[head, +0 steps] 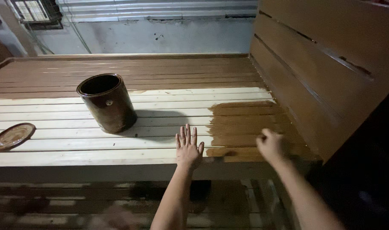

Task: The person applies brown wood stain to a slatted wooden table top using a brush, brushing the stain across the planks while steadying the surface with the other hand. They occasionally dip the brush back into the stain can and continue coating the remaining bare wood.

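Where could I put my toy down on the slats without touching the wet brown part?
Pale bare slats lie between the can and the left hand, and between the lid and the can. The corner near the right hand is taken up by the fresh stain patch; the far slats are stained too.

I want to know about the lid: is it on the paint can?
No, the lid lies on the slats left of the open can.

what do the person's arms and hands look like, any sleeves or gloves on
Both forearms are bare as far as the frame shows, with no sleeve in view. The left hand has no glove, ring or wristband. The right hand is also ungloved but motion-blurred, so small details there cannot be made out.
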The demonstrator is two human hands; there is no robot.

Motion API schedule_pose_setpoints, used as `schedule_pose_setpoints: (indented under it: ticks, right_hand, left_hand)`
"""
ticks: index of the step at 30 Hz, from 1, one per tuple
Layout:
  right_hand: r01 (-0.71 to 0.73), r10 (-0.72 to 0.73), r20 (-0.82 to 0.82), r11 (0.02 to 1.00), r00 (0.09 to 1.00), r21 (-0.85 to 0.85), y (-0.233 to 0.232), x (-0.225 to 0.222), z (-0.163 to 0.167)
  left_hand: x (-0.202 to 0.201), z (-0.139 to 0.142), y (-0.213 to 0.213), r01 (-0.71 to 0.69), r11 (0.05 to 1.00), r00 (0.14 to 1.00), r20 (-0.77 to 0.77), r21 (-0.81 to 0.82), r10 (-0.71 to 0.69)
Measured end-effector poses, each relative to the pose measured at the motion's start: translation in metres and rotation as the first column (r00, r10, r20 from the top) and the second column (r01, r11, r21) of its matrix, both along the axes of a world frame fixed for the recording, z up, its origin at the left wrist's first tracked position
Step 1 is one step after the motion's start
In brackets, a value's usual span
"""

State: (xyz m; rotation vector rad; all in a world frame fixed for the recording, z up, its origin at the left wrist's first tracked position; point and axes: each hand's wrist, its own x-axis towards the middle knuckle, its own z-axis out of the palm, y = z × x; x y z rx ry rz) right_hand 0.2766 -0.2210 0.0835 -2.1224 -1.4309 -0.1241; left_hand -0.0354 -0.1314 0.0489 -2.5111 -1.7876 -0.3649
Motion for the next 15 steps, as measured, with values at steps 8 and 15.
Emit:
schedule_pose_setpoints:
  ticks: [8, 15]
  right_hand:
    - [-0.135, 0.305, -0.404, 0.908, 0.863, 0.396, 0.033, -0.005, -0.018]
    - [0.249, -0.136, -0.437, 0.945, 0.889, 0.211, -0.026, 0.135, -0.009]
  left_hand:
    - [-0.019, 0.02, -0.009, -0.055, 0.997, 0.993, -0.105, -0.057, 0.049]
    - [-0.03, 0.016, -0.014, -0.036, 0.999, 0.999, 0.011, 0.028, 0.036]
